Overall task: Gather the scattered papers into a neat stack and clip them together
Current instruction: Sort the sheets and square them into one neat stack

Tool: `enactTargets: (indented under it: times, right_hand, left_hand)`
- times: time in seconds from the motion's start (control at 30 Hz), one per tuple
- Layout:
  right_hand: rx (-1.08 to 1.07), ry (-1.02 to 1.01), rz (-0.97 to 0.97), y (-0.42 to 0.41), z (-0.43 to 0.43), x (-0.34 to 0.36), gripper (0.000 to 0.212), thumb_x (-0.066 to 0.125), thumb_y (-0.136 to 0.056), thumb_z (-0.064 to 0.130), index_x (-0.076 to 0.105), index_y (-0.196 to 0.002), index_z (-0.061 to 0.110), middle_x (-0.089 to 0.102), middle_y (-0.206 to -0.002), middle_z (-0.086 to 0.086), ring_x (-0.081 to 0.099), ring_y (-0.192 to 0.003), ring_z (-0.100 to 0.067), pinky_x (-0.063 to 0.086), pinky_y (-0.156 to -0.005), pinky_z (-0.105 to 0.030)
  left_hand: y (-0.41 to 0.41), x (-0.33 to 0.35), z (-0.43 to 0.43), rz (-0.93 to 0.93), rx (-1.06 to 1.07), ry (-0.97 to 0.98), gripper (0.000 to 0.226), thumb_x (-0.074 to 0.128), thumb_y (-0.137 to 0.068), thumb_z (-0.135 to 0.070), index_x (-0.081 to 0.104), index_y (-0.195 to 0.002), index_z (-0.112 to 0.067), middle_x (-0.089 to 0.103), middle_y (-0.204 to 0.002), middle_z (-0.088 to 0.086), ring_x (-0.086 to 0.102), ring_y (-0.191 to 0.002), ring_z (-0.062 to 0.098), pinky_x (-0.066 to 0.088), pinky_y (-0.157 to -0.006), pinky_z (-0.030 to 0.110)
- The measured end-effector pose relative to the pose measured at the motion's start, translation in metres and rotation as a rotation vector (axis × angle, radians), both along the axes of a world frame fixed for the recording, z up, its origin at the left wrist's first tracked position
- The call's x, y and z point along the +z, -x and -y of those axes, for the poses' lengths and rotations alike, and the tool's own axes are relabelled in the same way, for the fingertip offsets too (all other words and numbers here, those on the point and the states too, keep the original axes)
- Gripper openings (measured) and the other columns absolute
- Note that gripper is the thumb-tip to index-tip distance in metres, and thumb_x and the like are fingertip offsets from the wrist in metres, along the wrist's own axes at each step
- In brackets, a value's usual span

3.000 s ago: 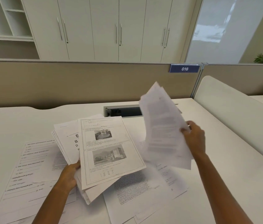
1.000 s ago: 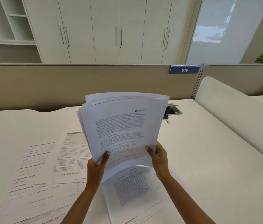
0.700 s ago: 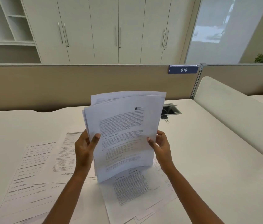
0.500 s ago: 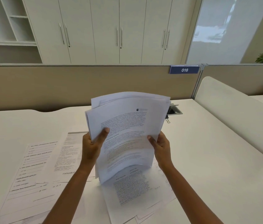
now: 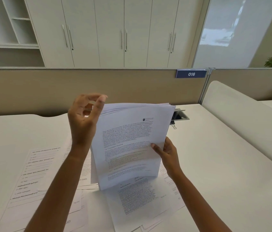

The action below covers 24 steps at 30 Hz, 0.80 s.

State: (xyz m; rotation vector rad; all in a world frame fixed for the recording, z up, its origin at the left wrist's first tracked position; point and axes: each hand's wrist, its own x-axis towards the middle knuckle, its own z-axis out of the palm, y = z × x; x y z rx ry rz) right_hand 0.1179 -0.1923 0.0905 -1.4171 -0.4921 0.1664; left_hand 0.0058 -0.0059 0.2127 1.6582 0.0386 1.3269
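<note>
A bundle of printed papers (image 5: 128, 144) stands upright on its lower edge above the desk. My right hand (image 5: 166, 152) grips its right side, thumb on the front page. My left hand (image 5: 85, 118) is raised at the bundle's upper left corner, fingers spread and loosely curled, holding nothing; whether it touches the sheets I cannot tell. Loose sheets (image 5: 140, 200) lie flat under the bundle, and more form-like sheets (image 5: 36, 173) lie to the left. A black binder clip (image 5: 173, 123) rests on the desk behind the bundle's right edge.
The white desk (image 5: 223, 173) ends at a beige partition (image 5: 48, 91) carrying a blue "016" sign (image 5: 191, 74). A cable hatch (image 5: 181, 115) sits near the clip. A white curved divider (image 5: 248, 118) bounds the right side.
My left hand has let go of the bundle's left edge and risen to its top left corner with fingers open. My right hand still holds the right side; the bundle stays upright.
</note>
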Motion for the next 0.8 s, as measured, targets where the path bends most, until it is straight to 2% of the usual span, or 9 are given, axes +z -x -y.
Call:
enactTargets:
  times: [0.1, 0.23, 0.33, 0.4, 0.5, 0.57, 0.67, 0.73, 0.8]
  right_hand:
    - [0.01, -0.01, -0.02, -0.001, 0.002, -0.003, 0.02, 0.057, -0.087, 0.008, 0.059, -0.1, 0.023, 0.068, -0.099, 0.005, 0.068, -0.079, -0.008, 0.056, -0.063, -0.02]
    - [0.019, -0.009, -0.041, -0.003, 0.004, -0.007, 0.017, 0.057, -0.086, 0.007, 0.062, -0.097, 0.02, 0.069, -0.097, 0.003, 0.069, -0.074, -0.006, 0.055, -0.061, -0.018]
    - [0.026, -0.006, -0.058, -0.003, 0.006, -0.008, 0.018, 0.058, -0.086, 0.007, 0.064, -0.094, 0.022, 0.071, -0.092, 0.008, 0.069, -0.074, -0.006, 0.055, -0.061, -0.018]
    - [0.031, 0.001, -0.073, -0.002, 0.006, -0.01, 0.018, 0.058, -0.085, 0.007, 0.065, -0.094, 0.022, 0.072, -0.09, 0.011, 0.069, -0.075, -0.006, 0.055, -0.062, -0.018]
    - [0.021, 0.008, -0.097, -0.002, 0.006, -0.012, 0.016, 0.056, -0.087, 0.006, 0.064, -0.094, 0.018, 0.071, -0.094, 0.001, 0.068, -0.075, -0.011, 0.056, -0.063, -0.02]
    - [0.001, 0.002, -0.113, -0.003, 0.004, -0.011, 0.014, 0.055, -0.087, 0.006, 0.064, -0.093, 0.016, 0.068, -0.096, -0.004, 0.066, -0.077, -0.017, 0.057, -0.066, -0.021]
    - [-0.026, -0.036, -0.153, -0.001, -0.001, -0.009, 0.012, 0.055, -0.087, 0.005, 0.063, -0.093, 0.012, 0.066, -0.097, -0.007, 0.062, -0.08, -0.024, 0.057, -0.074, -0.03]
    - [-0.037, -0.062, -0.183, -0.001, -0.004, -0.007, 0.012, 0.055, -0.087, 0.004, 0.062, -0.092, 0.012, 0.065, -0.095, -0.007, 0.06, -0.083, -0.027, 0.054, -0.079, -0.039]
    - [-0.037, -0.079, -0.21, -0.001, -0.006, -0.006, 0.011, 0.056, -0.086, 0.005, 0.063, -0.091, 0.013, 0.066, -0.093, -0.005, 0.059, -0.085, -0.029, 0.053, -0.083, -0.047]
  left_hand:
    - [-0.004, -0.004, 0.003, -0.051, 0.077, 0.001, 0.009, 0.061, -0.079, -0.03, 0.062, -0.073, -0.023, 0.058, -0.073, -0.011, 0.049, -0.063, -0.001, 0.034, -0.058, 0.007]
    - [-0.003, -0.013, -0.002, -0.036, 0.068, 0.149, 0.008, 0.058, -0.078, -0.026, 0.057, -0.071, -0.031, 0.06, -0.058, -0.024, 0.049, -0.058, -0.005, 0.038, -0.06, 0.006]
    - [-0.002, -0.017, -0.006, 0.001, 0.073, 0.223, 0.007, 0.054, -0.079, -0.028, 0.056, -0.073, -0.032, 0.06, -0.059, -0.027, 0.051, -0.058, -0.003, 0.04, -0.058, 0.008]
    - [0.002, -0.021, -0.005, 0.048, 0.055, 0.211, 0.007, 0.05, -0.083, -0.034, 0.053, -0.079, -0.029, 0.062, -0.066, -0.029, 0.055, -0.062, -0.008, 0.041, -0.058, 0.004]
    - [0.009, -0.036, -0.001, 0.081, -0.022, 0.075, 0.041, 0.042, -0.086, -0.055, 0.042, -0.105, -0.019, 0.061, -0.086, -0.034, 0.056, -0.075, -0.014, 0.04, -0.064, -0.001]
    - [0.011, -0.056, -0.001, 0.01, -0.09, 0.074, 0.063, 0.05, -0.076, -0.067, 0.034, -0.116, -0.02, 0.062, -0.093, -0.029, 0.059, -0.08, -0.012, 0.044, -0.066, 0.001]
    - [0.012, -0.089, 0.0, -0.176, -0.089, 0.197, 0.09, 0.056, -0.052, -0.082, 0.039, -0.117, -0.023, 0.061, -0.099, -0.012, 0.065, -0.088, 0.01, 0.056, -0.065, 0.015]
    - [0.011, -0.114, 0.001, -0.289, -0.1, 0.279, 0.1, 0.054, -0.045, -0.087, 0.045, -0.118, -0.02, 0.061, -0.107, -0.001, 0.062, -0.099, 0.022, 0.057, -0.08, 0.037]
    - [0.012, -0.132, 0.003, -0.332, -0.103, 0.361, 0.091, 0.051, -0.043, -0.09, 0.05, -0.108, -0.026, 0.059, -0.109, 0.005, 0.057, -0.105, 0.024, 0.047, -0.096, 0.05]
